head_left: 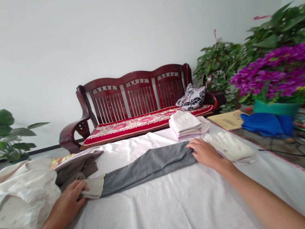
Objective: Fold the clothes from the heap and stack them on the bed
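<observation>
A grey folded garment [148,165] with a pale ribbed cuff [94,187] lies lengthwise across the white cloth-covered table [156,213]. My left hand [68,203] rests on the cuff end, fingers curled over it. My right hand [205,153] lies flat on the garment's right end, fingers stretched out. Just behind the right hand sits a stack of folded white and pink cloths [187,124]. A folded pale patterned piece [232,146] lies right of my right hand.
A heap of cream and brown-grey clothes [24,195] lies at the left. A blue cloth [267,124], a teal pot of purple flowers [281,76], papers and pens crowd the right edge. A red wooden bench [140,108] stands behind the table, plants at both sides.
</observation>
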### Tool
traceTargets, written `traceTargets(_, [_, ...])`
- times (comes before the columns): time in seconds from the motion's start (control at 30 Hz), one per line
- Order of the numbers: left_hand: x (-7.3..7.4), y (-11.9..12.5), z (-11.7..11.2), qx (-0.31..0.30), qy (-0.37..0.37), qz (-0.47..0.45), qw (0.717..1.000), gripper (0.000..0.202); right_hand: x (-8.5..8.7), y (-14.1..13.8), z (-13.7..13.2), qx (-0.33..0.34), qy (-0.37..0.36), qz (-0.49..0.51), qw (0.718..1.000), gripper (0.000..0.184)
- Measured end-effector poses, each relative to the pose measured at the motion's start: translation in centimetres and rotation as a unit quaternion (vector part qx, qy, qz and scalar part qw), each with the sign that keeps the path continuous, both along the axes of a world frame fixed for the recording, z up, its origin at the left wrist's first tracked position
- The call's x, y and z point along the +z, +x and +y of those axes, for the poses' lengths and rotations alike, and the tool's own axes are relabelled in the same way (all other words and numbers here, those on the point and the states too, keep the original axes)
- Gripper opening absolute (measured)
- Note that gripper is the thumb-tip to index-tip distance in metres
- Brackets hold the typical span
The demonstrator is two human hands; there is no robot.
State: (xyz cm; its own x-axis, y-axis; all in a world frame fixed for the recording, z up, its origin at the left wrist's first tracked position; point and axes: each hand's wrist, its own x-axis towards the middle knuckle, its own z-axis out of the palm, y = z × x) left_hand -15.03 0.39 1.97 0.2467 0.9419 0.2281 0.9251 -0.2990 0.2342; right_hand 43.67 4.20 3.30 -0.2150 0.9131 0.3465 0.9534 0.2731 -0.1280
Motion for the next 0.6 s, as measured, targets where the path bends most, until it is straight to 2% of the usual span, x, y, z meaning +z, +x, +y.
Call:
traceTargets(0.07, [0.1, 0.1, -0.2, 0.019, 0.009, 0.0, 1.0, 0.009, -0.1, -0.2, 0.8, -0.002, -0.002, -0.012, 1.0, 0.029])
traceTargets(0.17, [0.3, 0.2, -0.6, 0.04, 0.017, 0.002, 0.999, 0.01, 0.3, -0.2, 1.5, -0.025, 0.0, 0.027, 0.999, 0.023])
traceTargets(0.27, [0.8, 0.0, -0.6, 0.027, -0.02, -0.01, 0.999, 0.015, 1.2, -0.5, 1.2, -0.047, 0.052, 0.08, 0.994, 0.022])
traceTargets(0.37, [1.2, -0.7, -0.3, 0.008, -0.042, -0.037, 0.998, 0.017, 1.4, -1.1, -0.1, -0.014, 0.108, 0.088, 0.99, 0.021])
traceTargets(0.5, [1.5, -1.5, -0.2, 0.026, -0.026, -0.062, 0.997, 0.018, -0.4, -1.0, -2.1, 0.071, 0.069, 0.065, 0.993, 0.022])
traceTargets(0.6, [1.4, -1.7, -0.4, 0.045, -0.034, -0.067, 0.996, 0.017, -2.0, 0.0, -2.7, 0.101, 0.032, 0.078, 0.991, 0.03])
